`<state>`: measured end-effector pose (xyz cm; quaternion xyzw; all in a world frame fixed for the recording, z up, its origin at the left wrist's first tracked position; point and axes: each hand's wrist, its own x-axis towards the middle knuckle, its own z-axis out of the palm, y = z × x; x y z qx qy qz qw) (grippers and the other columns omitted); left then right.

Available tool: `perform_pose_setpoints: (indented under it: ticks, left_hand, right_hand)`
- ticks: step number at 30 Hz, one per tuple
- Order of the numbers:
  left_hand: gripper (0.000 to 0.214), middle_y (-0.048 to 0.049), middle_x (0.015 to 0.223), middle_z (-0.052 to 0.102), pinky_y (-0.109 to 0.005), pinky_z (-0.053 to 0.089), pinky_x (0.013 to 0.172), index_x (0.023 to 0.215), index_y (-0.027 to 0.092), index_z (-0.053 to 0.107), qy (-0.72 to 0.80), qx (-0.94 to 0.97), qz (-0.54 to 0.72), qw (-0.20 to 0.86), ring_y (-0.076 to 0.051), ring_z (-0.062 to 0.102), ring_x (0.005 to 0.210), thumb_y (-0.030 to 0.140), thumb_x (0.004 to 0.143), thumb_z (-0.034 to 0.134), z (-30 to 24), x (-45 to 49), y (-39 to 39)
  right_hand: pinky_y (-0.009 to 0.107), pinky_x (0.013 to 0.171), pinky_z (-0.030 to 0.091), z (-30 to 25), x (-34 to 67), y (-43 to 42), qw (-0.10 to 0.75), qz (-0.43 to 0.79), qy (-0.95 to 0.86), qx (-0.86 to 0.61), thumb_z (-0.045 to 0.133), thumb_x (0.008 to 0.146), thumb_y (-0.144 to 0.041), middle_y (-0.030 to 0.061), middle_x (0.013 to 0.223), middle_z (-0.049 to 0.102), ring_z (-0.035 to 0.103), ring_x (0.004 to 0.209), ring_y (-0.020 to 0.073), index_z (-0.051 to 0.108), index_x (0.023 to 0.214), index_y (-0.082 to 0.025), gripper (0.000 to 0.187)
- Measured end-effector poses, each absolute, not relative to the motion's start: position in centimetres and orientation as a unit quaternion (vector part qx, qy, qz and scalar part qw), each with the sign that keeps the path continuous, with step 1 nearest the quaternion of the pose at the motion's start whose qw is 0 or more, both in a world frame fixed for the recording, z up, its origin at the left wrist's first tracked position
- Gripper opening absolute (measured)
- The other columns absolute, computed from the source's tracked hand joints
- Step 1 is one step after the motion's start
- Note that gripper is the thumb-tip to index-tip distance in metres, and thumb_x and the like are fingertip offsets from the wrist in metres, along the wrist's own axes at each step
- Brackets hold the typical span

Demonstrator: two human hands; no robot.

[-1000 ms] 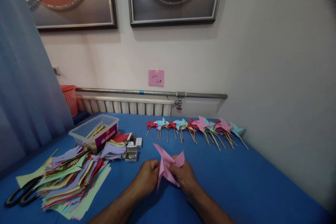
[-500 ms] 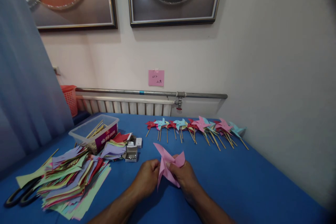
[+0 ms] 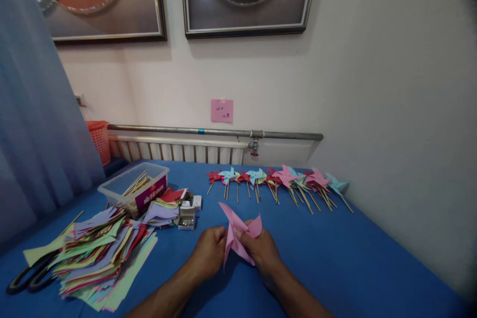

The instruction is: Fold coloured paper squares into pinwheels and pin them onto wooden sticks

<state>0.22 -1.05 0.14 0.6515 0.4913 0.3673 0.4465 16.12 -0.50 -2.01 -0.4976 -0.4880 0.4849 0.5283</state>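
Note:
A pink paper pinwheel with folded, pointed blades is held up between my hands over the blue table. My right hand grips it from the right, thumb pressed at the centre of the blades and fingers behind the paper. Closed against its left edge is my left hand, with the fingertips tucked out of sight behind a blade. No stick shows on this pinwheel; its back is hidden. Left of my hands, small open boxes hold little metal pieces.
Finished pinwheels on sticks lie in a row along the back. At left are a stack of coloured paper, black-handled scissors, smaller paper pieces and a clear plastic box of sticks. A wall bounds the right side.

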Motion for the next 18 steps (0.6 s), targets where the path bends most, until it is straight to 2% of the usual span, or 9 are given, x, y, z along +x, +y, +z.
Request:
perform_pose_setpoints:
  ticks: [11, 18]
  left_hand:
    - [0.033, -0.0017, 0.063, 0.058, -0.024, 0.035, 0.059, 0.065, 0.017, 0.06, 0.496, 0.657, 0.373, 0.427, -0.016, 0.049, 0.066, 0.044, 0.084, 0.057, 0.0, 0.3, -0.9]
    - [0.031, 0.0008, 0.058, 0.052, -0.024, 0.029, 0.055, 0.062, 0.018, 0.054, 0.504, 0.659, 0.37, 0.417, -0.014, 0.044, 0.059, 0.039, 0.084, 0.054, -0.7, 0.4, -0.7]
  right_hand:
    - [0.027, 0.052, 0.033, -1.8, 16.0, -0.4, 0.533, 0.478, -0.484, -0.503, 0.075, 0.065, -0.042, -0.0039, 0.054, 0.053, 0.041, 0.052, 0.013, 0.06, 0.07, -0.02, 0.027]
    - [0.026, 0.051, 0.034, -2.0, 16.1, -0.4, 0.534, 0.475, -0.48, -0.509, 0.074, 0.066, -0.043, -0.0036, 0.055, 0.053, 0.042, 0.052, 0.013, 0.059, 0.069, -0.02, 0.027]
